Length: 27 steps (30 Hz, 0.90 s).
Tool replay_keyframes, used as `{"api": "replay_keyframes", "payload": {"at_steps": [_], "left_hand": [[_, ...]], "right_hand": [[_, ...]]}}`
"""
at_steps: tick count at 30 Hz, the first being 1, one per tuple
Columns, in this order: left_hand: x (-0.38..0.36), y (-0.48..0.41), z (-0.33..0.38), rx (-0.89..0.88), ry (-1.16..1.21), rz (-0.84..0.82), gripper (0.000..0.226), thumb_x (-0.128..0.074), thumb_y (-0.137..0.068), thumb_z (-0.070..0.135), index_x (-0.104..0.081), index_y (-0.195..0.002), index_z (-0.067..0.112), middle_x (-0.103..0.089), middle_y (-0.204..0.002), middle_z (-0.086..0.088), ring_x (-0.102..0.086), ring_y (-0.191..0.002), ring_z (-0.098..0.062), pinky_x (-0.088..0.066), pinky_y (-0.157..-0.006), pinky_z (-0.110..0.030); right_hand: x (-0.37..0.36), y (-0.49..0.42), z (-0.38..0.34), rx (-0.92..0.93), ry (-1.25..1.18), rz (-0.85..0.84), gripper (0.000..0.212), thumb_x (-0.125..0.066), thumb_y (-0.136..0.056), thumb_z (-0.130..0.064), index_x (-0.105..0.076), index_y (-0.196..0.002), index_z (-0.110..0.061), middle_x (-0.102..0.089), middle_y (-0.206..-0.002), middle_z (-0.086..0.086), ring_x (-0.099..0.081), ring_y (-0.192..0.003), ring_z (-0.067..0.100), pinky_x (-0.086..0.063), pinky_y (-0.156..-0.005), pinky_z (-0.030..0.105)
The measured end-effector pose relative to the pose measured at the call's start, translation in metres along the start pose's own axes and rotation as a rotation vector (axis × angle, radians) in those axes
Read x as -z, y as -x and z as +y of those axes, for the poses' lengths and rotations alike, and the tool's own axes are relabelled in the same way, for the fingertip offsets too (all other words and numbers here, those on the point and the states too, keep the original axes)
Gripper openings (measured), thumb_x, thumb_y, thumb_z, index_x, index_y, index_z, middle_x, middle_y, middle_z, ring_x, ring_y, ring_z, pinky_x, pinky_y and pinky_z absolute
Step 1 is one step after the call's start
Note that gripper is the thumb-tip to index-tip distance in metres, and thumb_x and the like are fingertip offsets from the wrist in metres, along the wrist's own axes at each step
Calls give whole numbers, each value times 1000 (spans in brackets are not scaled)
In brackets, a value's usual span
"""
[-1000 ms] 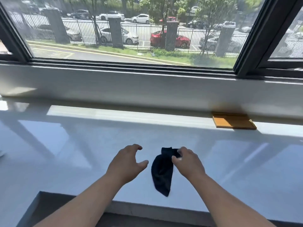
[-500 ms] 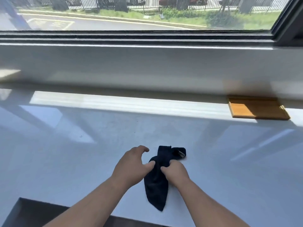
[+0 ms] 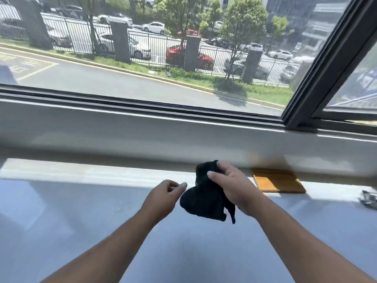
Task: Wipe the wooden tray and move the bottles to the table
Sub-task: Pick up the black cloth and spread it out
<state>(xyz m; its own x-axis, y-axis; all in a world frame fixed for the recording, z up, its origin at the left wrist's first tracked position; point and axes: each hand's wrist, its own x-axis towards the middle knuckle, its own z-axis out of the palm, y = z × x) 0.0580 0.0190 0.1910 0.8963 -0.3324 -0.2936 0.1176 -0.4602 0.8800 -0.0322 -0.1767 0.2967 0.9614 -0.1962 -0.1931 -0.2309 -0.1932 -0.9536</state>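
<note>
A black cloth (image 3: 204, 201) hangs bunched above the white table (image 3: 81, 211), with my right hand (image 3: 234, 185) shut on its upper part. Just left of the cloth, my left hand (image 3: 163, 197) hovers with fingers loosely curled and holds nothing. A flat wooden tray (image 3: 278, 181) lies on the table against the wall under the window sill, to the right of my right hand. No bottles are in view.
A small metallic object (image 3: 368, 198) lies at the table's right edge, partly cut off by the frame. The white sill and wall (image 3: 142, 135) run along the far side, below a large window with a dark frame (image 3: 326, 64).
My right hand has lifted the cloth off the table and carried it up and to the right, toward the tray. My left hand has let go of the cloth.
</note>
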Motion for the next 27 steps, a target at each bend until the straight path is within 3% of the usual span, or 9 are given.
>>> {"api": "replay_keyframes", "payload": {"at_steps": [3,6,9,11,15,17,21,23,27], "left_hand": [[6,-13,17,57,64,-143,83,-41,-73,96,-70,-110,28,-72,-108,6,-64,-108,-20,-45,-84,-36],[2,-12,30,117,239,-395,89,-36,-66,106,-68,-125,48,-74,-121,20,-63,-122,-11,-40,-104,-44],[-2,-14,38,105,456,-593,86,-42,-72,101,-63,-135,47,-73,-130,9,-68,-121,-15,-46,-107,-45],[1,-17,47,44,599,-640,70,-54,-87,83,-65,-138,37,-70,-135,-1,-67,-124,-23,-54,-100,-44],[15,-25,67,-58,710,-555,56,-77,-84,45,-68,-133,18,-69,-123,-12,-66,-106,-27,-55,-81,-37],[20,-30,76,-96,636,-523,48,-71,-89,31,-67,-132,12,-69,-120,-20,-66,-105,-33,-53,-81,-41],[24,-40,91,36,527,-230,25,-61,-95,6,-73,-118,4,-75,-118,-22,-76,-100,-32,-62,-81,-42],[26,-41,93,67,451,-121,25,-66,-95,1,-69,-118,8,-78,-111,-19,-78,-95,-30,-63,-74,-37],[32,-45,93,23,270,15,37,-80,-88,5,-65,-118,22,-78,-104,-16,-77,-94,-25,-60,-90,-41]], "right_hand": [[9,4,-44,30,-134,-51,22,-55,-105,-22,-77,-107,-29,-78,-111,12,-74,-103,31,-59,-96,46],[17,3,-74,36,-284,-46,21,-53,-107,-19,-71,-116,-16,-75,-109,17,-71,-99,31,-60,-90,44],[31,-3,-78,39,-349,-5,25,-52,-108,-19,-66,-124,-6,-73,-110,19,-70,-98,31,-61,-84,41],[46,-7,-67,30,-427,41,28,-52,-107,-22,-64,-127,-6,-74,-112,20,-72,-99,32,-63,-82,41],[79,-14,-25,-88,-553,84,31,-55,-104,-31,-65,-125,-10,-73,-121,22,-72,-104,35,-62,-86,49],[94,-19,-2,-137,-547,93,24,-55,-103,-24,-65,-122,-13,-73,-117,19,-72,-102,33,-60,-80,45],[118,-29,33,-242,-384,165,29,-54,-98,-1,-65,-125,-6,-75,-114,19,-69,-95,32,-53,-75,39],[124,-32,41,-268,-219,229,30,-58,-96,1,-65,-125,-5,-76,-106,14,-63,-86,29,-47,-66,34],[134,-39,41,-197,-89,347,42,-75,-91,-6,-56,-126,-19,-69,-110,12,-59,-77,21,-44,-63,31]]}}
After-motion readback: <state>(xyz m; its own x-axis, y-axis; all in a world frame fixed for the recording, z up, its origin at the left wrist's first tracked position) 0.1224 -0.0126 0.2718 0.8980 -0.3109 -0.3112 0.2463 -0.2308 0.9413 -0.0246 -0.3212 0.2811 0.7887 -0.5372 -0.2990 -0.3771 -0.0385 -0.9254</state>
